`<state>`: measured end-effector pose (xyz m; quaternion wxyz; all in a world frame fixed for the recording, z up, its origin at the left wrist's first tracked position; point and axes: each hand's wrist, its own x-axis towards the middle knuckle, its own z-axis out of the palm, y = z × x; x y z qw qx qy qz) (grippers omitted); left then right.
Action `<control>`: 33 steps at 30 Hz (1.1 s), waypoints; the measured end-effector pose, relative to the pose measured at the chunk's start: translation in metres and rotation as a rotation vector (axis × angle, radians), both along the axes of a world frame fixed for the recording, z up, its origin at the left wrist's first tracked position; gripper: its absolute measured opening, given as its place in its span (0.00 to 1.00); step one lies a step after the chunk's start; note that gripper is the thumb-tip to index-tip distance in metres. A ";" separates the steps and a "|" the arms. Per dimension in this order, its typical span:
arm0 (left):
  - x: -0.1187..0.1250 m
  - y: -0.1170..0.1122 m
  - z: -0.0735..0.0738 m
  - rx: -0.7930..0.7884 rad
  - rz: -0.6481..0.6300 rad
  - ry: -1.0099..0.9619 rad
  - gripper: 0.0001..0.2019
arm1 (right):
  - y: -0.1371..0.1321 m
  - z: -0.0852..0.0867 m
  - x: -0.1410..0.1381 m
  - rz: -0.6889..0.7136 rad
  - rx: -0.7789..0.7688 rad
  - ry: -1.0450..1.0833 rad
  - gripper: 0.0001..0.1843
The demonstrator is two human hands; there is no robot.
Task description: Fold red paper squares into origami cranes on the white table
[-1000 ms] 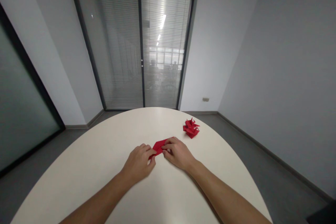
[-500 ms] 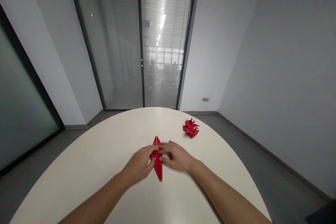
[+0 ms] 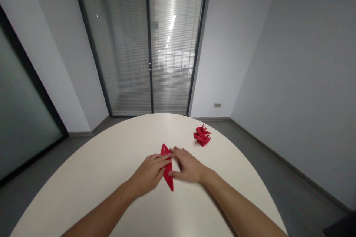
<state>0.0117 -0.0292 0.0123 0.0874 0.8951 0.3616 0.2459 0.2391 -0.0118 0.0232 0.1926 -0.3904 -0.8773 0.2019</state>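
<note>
A folded red paper piece (image 3: 168, 175), long and pointed at both ends, lies flat on the white oval table (image 3: 111, 163) in front of me. My left hand (image 3: 150, 172) rests on its left side with fingers stretched out, pressing it down. My right hand (image 3: 189, 166) lies flat on its right side, fingers extended over the upper half and thumb near the middle. The paper's far tip and near tip stick out from between the hands.
A small pile of finished red folded paper figures (image 3: 202, 136) sits further back on the right of the table. Beyond the table's far edge are a grey floor, glass doors with blinds (image 3: 144, 48) and grey walls.
The red paper went from a small fold held between fingertips to a long diamond lying lengthwise on the table. Both hands now press flat on it.
</note>
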 end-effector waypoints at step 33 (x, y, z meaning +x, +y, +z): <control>0.000 -0.005 0.000 0.173 0.358 0.171 0.18 | 0.001 0.007 -0.002 0.163 0.286 0.000 0.10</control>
